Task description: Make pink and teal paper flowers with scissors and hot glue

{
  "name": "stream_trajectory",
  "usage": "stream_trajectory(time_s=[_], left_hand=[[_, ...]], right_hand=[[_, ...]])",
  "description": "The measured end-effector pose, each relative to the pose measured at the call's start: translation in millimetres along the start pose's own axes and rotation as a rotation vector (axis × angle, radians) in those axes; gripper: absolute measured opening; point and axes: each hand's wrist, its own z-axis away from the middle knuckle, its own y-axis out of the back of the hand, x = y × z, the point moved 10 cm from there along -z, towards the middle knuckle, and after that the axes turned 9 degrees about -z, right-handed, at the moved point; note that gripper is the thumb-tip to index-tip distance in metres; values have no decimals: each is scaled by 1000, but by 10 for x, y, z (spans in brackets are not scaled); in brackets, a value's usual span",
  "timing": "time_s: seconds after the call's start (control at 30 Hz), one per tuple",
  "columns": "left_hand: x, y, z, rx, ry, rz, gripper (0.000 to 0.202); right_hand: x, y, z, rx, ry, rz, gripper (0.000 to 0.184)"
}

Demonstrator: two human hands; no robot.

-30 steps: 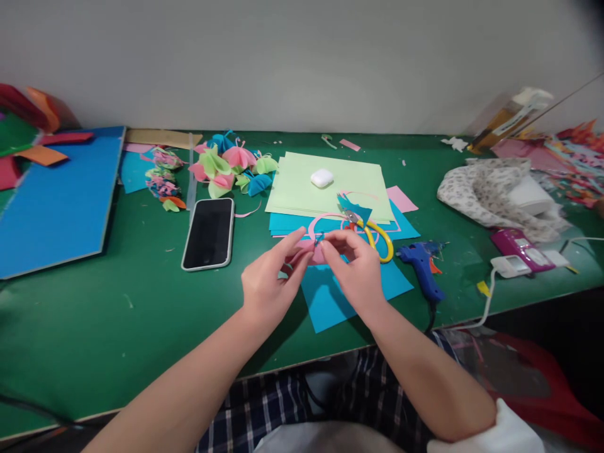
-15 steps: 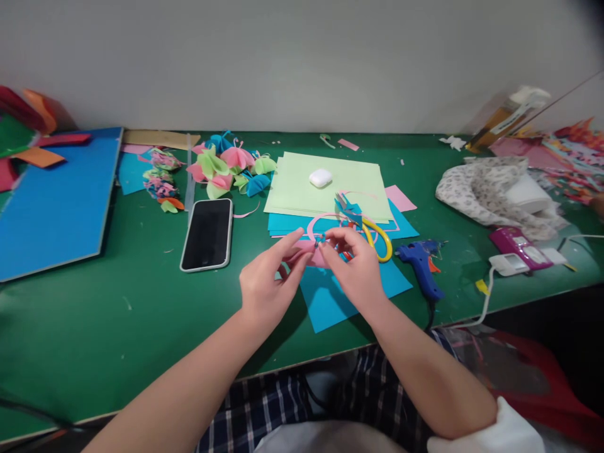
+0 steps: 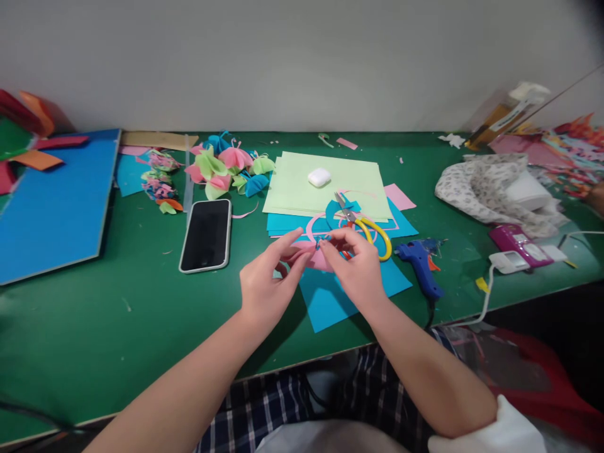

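Observation:
My left hand [image 3: 267,275] pinches a folded pink paper piece [image 3: 317,259] between thumb and fingers. Against it, my right hand [image 3: 356,267] is closed on a small twisted blue paper strip [image 3: 321,241] at the pink piece's top edge. The fingertips of both hands nearly meet and partly hide the pieces. Just beyond my right hand lie scissors with yellow handles [image 3: 387,242], their blades pointing away. A curved blue paper scrap [image 3: 332,217] and pink paper rings lie beside the blades. Under the hands is a blue sheet [image 3: 325,311].
A phone [image 3: 206,236] lies left, with folded paper butterflies [image 3: 218,165] behind it. Green sheets [image 3: 292,182] carry a white case [image 3: 319,177]. A blue glue gun [image 3: 422,264], a purple device [image 3: 519,245] and patterned cloth [image 3: 457,189] sit right. Another person's hand [image 3: 595,198] shows far right.
Beside the scissors, the blue scrap has shifted left and now lies as a curve, baring the blades. Both hands keep nearly the same place, with small finger movement at the blue strip.

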Motion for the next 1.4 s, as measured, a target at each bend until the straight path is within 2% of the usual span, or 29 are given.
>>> stream_trajectory(time_s=[0.6,0.9,1.07,1.23,1.4], left_hand=[[38,-8,24,-4,-38,-55,34],[-5,-43,24,-40,1,-25,34],[-145,-28,-5,-36,143,51,33],[-343,-54,-1,-61,358,199,37],[-363,-95,4,-82,382,235,39]], right_hand=[[-23,49,23,85,-3,-16,11],[-2,16,24,64,-20,-48,12],[4,10,26,49,-27,-77,13],[-140,-28,33,10,106,48,14],[-185,-72,45,-10,168,108,11]])
